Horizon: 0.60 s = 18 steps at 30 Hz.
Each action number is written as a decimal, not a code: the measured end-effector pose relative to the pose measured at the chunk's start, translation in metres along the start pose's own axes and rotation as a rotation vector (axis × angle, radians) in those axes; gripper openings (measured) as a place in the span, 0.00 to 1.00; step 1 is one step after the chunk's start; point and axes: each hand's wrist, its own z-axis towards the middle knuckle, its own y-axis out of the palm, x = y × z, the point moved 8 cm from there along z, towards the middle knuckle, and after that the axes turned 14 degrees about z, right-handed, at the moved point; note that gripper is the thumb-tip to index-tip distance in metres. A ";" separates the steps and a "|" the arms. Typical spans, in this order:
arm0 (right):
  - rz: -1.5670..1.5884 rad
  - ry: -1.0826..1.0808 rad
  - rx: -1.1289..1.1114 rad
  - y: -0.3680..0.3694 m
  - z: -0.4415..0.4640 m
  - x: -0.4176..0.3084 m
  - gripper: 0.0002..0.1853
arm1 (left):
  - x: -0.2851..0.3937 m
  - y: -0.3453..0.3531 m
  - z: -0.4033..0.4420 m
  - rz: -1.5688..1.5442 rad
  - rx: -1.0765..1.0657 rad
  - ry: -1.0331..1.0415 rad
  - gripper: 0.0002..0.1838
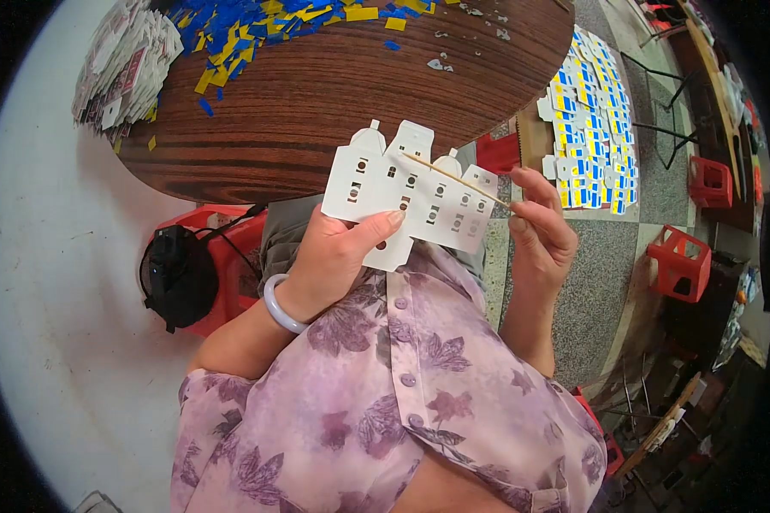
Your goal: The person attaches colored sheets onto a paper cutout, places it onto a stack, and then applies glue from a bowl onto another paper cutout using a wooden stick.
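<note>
A flat, unfolded white cardboard box blank (pixel 372 167) is held over my lap, just off the near table edge. It has tabs on its far side and rows of small cut-out holes; some of them look dark, others grey. My left hand (pixel 338 252) grips its near left part, thumb on top, the other fingers hidden underneath. A thin wooden stick (pixel 453 177) is pinched between the thumb and fingers of my right hand (pixel 543 231). Its far tip lies over the blank near the upper middle tab; I cannot tell whether it touches.
On the round brown table (pixel 316 120) lie blue and yellow pieces (pixel 257 34), white scraps (pixel 441 64) and a stack of flat printed cards (pixel 128 73). Blue-yellow-white printed blanks (pixel 586 128) cover a surface at right. Red stools (pixel 680 261) and a black bag (pixel 180 278) stand around.
</note>
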 end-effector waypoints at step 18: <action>-0.054 -0.018 -0.003 -0.003 0.000 0.002 0.11 | -0.001 0.001 0.001 0.056 -0.053 -0.030 0.13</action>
